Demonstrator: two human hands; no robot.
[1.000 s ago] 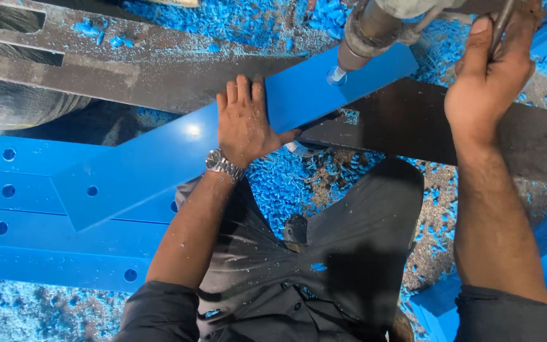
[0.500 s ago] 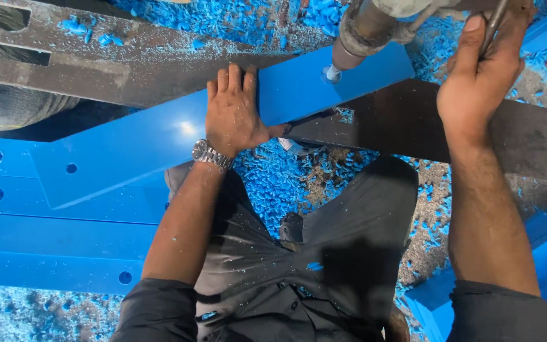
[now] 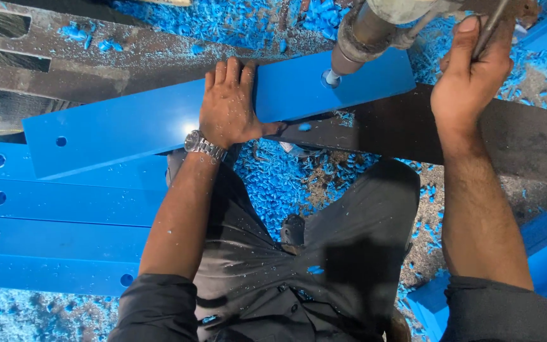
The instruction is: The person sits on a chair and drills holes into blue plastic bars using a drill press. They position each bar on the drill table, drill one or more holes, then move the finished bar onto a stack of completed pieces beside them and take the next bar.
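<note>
The left hand [image 3: 229, 107] lay flat on a long blue strip [image 3: 128, 130], with its fingers straight and close together, pressing down. A silver watch [image 3: 204, 145] sat on that wrist. The strip ran from the left side across to the right, resting on a dark metal bed [image 3: 527, 136]. It had a small round hole near its left end.

The right hand [image 3: 470, 82] was up on the far right, with its fingers curled around a thin metal handle [image 3: 492, 28]. Just left of that hand, a fat drill head [image 3: 362, 38] came down, and its tip touched the right part of the strip at a hole [image 3: 329, 77].

More blue strips [image 3: 52, 221] with holes lay stacked on the near left. Little blue shavings [image 3: 280, 183] were scattered all around, between the arms and on the far side too. The person wore dark trousers [image 3: 324, 266].
</note>
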